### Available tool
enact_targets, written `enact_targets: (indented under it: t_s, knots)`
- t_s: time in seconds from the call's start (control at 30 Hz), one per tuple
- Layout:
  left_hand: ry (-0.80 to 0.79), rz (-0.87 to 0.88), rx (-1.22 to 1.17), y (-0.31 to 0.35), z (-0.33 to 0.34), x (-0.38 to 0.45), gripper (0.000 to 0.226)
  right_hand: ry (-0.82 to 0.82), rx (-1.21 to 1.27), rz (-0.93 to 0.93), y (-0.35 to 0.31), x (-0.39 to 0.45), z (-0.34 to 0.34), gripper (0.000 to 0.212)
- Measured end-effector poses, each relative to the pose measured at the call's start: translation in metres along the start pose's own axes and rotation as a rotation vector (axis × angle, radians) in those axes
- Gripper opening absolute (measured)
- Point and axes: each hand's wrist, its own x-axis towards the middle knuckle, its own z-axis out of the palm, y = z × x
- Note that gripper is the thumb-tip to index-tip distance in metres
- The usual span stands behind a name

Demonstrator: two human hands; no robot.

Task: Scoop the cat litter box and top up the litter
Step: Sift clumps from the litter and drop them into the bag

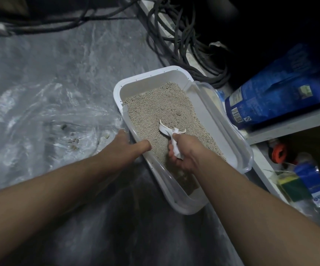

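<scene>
A white litter box (136, 77) with a translucent rim sits on the grey floor, filled with beige granular litter (161, 104). My right hand (186, 154) is closed around the handle of a white scoop (166, 129), whose bowl rests in the litter near the box's middle. My left hand (130, 146) grips the box's left rim, thumb inside over the litter. A clear plastic bag (46, 120) lies spread on the floor to the left, with a few clumps (73, 141) in it. A blue litter bag (278, 93) lies on its side on a shelf at the right.
A tangle of dark cables (186, 47) lies behind the box along a white ledge. A white shelf edge (289, 127) runs at the right, with an orange object (278, 152), a yellow-green sponge (291, 187) and blue packs beneath. More cables cross the top left.
</scene>
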Motion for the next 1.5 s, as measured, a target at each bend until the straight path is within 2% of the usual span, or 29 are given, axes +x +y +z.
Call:
enact_targets:
  t_s: [0.33, 0.6, 0.9, 1.3, 1.33, 1.43, 1.5]
  knots:
    - [-0.021, 0.035, -0.057, 0.004, 0.003, 0.000, 0.027, -0.046, 0.044, -0.013, -0.003, 0.028, 0.012, 0.026]
    - [-0.064, 0.042, -0.051, -0.001, -0.001, 0.003, 0.023, 0.056, 0.141, -0.300, 0.022, 0.031, 0.018, 0.028]
    - [-0.088, 0.048, -0.091, 0.000, 0.002, 0.003, 0.027, 0.008, 0.157, -0.395, 0.039, 0.011, 0.009, 0.031]
    - [-0.017, -0.015, 0.094, -0.011, 0.004, 0.012, 0.011, 0.024, 0.131, -0.471, 0.050, -0.019, -0.010, 0.027]
    - [-0.016, -0.024, 0.093, -0.012, 0.004, 0.013, 0.012, 0.015, 0.142, -0.470, 0.050, -0.021, -0.011, 0.027]
    - [-0.009, -0.039, 0.121, -0.017, 0.003, 0.016, 0.034, 0.011, 0.122, -0.479, 0.052, -0.024, -0.014, 0.029]
    - [0.001, -0.046, 0.145, -0.019, 0.003, 0.018, 0.037, 0.025, 0.102, -0.489, 0.054, -0.026, -0.016, 0.030]
